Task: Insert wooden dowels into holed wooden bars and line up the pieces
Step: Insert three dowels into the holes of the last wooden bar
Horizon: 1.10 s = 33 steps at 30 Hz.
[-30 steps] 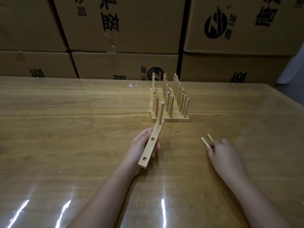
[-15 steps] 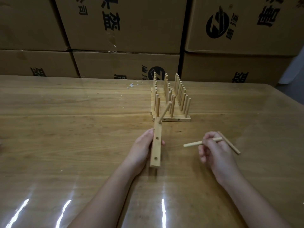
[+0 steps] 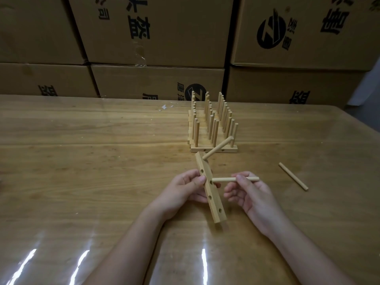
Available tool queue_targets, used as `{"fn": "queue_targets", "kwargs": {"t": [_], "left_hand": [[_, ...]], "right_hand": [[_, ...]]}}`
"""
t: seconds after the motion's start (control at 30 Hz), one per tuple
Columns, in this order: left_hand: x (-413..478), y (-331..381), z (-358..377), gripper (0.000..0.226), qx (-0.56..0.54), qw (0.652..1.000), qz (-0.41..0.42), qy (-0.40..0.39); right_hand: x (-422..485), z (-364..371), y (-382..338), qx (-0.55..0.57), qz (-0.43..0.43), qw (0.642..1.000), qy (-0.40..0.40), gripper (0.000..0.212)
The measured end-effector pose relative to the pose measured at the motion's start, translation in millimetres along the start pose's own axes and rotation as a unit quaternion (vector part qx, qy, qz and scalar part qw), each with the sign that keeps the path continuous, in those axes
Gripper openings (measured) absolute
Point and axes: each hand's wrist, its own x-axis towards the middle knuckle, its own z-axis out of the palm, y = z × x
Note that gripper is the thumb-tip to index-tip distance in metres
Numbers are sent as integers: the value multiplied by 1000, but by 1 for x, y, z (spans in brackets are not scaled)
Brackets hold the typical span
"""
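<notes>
Head view: holed bar (image 3: 214, 204), boxes (image 3: 156, 31) behind printed in Chinese characters.

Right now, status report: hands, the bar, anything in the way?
Left hand grips the holed bar, one dowel seated at its far end. Right hand pinches a second dowel, tip at a hole. Spare dowel lies apart; nothing blocking.

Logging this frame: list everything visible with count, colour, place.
table: one, brown, glossy.
holed bar: one, light wood, tilted above the table.
inserted dowel: one, light wood, bar's far end.
held dowel: one, light wood, tip at the bar.
loose dowel: one, light wood, on table, right.
finished bars: several, light wood, lined up farther back.
cardboard boxes: six, brown, stacked behind.
left hand: grips the holed bar.
right hand: pinches the held dowel.
</notes>
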Motion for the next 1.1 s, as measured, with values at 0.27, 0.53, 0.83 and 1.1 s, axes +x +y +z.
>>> {"fn": "queue_targets", "kwargs": {"t": [0.27, 0.53, 0.83, 1.1], "left_hand": [[1, -2, -3, 28, -7, 1000, -11, -5], [2, -3, 3, 28, 13, 1000, -16, 4], [3, -6, 3, 27, 22, 1000, -18, 13], [3, -5, 4, 12, 39, 999, -16, 20]], "right_hand": [[1, -2, 0, -57, -12, 998, -9, 25], [3, -5, -1, -135, -42, 990, -17, 21], [5, 1, -9, -225, -60, 972, -34, 11], [5, 10, -12, -249, -55, 966, -30, 11]]}}
